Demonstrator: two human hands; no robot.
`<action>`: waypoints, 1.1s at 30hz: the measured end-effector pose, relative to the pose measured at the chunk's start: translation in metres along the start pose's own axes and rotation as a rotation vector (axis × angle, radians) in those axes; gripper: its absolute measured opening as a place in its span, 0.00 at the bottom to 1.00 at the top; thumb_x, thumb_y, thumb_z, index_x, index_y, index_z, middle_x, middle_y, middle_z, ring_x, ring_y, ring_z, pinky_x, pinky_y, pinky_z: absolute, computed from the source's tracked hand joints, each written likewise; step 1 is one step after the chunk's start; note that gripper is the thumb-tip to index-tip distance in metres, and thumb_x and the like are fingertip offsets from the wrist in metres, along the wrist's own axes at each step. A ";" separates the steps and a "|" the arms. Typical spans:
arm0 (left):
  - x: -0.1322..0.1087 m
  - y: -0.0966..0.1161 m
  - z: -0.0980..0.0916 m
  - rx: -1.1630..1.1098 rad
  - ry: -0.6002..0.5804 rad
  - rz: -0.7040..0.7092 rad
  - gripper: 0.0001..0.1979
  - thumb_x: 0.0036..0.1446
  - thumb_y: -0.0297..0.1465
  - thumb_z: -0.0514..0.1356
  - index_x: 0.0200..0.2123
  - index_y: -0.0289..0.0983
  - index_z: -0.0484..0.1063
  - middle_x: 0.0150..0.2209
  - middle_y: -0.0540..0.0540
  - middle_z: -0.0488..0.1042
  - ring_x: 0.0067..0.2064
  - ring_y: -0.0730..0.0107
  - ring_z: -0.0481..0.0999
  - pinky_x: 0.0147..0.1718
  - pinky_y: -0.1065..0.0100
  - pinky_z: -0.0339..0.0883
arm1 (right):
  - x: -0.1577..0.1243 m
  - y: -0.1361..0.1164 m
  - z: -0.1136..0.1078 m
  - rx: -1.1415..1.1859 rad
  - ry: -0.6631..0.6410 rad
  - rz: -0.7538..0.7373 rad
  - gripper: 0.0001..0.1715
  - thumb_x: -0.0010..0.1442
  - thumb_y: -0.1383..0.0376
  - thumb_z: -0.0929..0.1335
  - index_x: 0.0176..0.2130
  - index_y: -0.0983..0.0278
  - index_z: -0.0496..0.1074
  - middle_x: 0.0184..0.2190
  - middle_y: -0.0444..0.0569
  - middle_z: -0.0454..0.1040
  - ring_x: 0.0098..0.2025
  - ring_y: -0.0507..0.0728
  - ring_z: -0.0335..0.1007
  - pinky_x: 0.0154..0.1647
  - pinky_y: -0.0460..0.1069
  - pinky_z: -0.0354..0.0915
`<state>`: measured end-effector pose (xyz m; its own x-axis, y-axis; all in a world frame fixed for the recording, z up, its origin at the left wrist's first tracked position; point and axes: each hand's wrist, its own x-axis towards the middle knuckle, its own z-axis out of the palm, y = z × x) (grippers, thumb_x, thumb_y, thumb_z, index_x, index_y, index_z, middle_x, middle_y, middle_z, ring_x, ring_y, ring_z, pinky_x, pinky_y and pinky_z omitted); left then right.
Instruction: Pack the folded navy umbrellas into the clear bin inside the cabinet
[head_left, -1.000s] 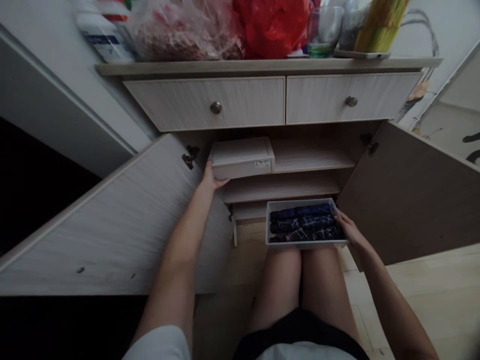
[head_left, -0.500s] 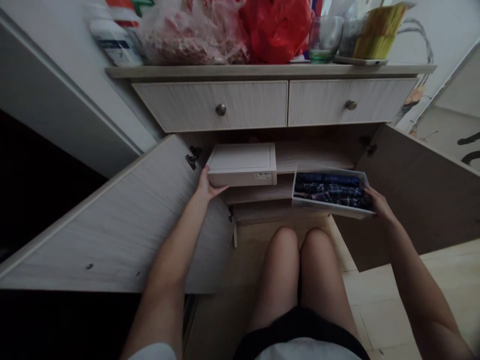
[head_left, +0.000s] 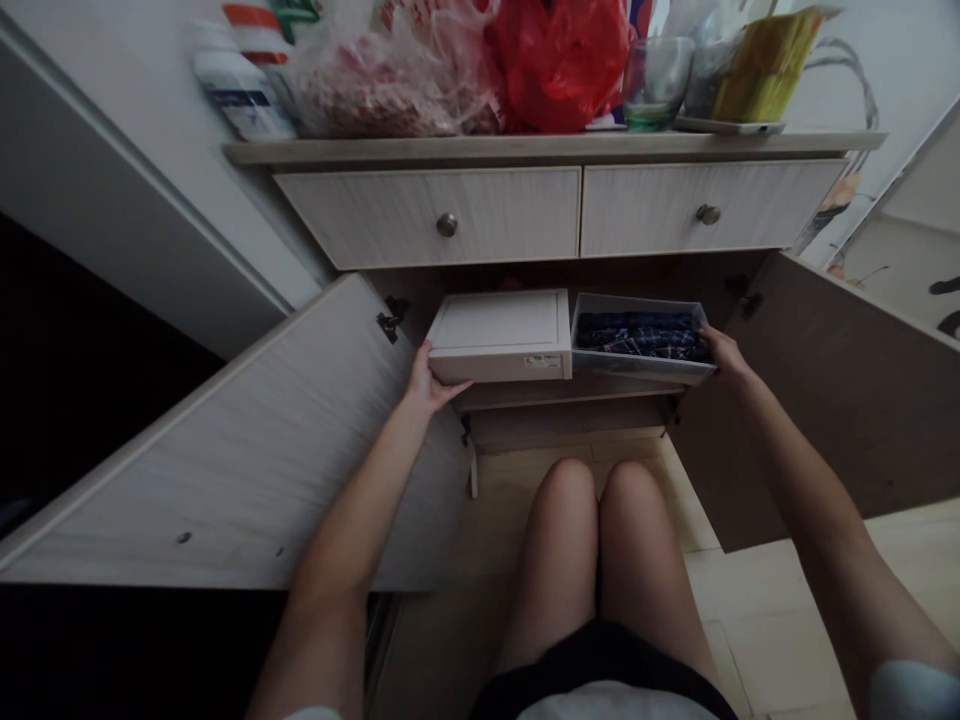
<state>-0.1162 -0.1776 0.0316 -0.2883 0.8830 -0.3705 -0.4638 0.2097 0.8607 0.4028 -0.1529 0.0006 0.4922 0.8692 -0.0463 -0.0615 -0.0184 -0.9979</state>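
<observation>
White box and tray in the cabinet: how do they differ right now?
The white box is lidded, while the pale tray is open-topped, showing folded dark plaid cloth. The box looks taller. The left hand holds the box's front corner; the right hand holds the tray's right end. Both are rectangular, side by side in the open cabinet.

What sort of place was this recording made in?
Most likely a room in a private home, though which room is hard to tell. A low cabinet with knobbed drawers, a drinking glass and a red plastic bag on top, and a white tray of folded plaid cloth suggest household storage.
</observation>
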 end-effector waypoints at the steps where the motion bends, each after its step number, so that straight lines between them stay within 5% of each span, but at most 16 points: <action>1: 0.001 -0.001 -0.001 0.000 -0.005 -0.001 0.30 0.61 0.48 0.58 0.64 0.48 0.62 0.57 0.39 0.70 0.63 0.49 0.67 0.57 0.46 0.71 | 0.001 -0.001 0.003 -0.007 0.002 0.029 0.21 0.59 0.68 0.69 0.52 0.64 0.78 0.38 0.48 0.82 0.39 0.57 0.79 0.43 0.52 0.75; 17: 0.005 -0.009 -0.004 -0.043 0.033 -0.022 0.32 0.57 0.48 0.64 0.63 0.48 0.65 0.60 0.40 0.70 0.62 0.51 0.70 0.58 0.45 0.68 | 0.004 -0.011 0.023 -0.060 -0.051 0.083 0.18 0.60 0.68 0.70 0.51 0.64 0.79 0.43 0.49 0.82 0.43 0.57 0.79 0.46 0.51 0.74; 33: 0.005 -0.040 0.037 -0.070 -0.038 -0.051 0.34 0.59 0.51 0.60 0.66 0.50 0.61 0.66 0.41 0.64 0.67 0.50 0.63 0.59 0.46 0.68 | 0.009 -0.003 0.080 -0.093 -0.220 0.102 0.17 0.62 0.64 0.68 0.50 0.63 0.78 0.39 0.48 0.82 0.40 0.58 0.79 0.46 0.53 0.74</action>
<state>-0.0681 -0.1659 0.0079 -0.2317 0.8873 -0.3989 -0.5348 0.2263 0.8141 0.3384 -0.1054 0.0066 0.2858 0.9470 -0.1464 -0.0159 -0.1481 -0.9888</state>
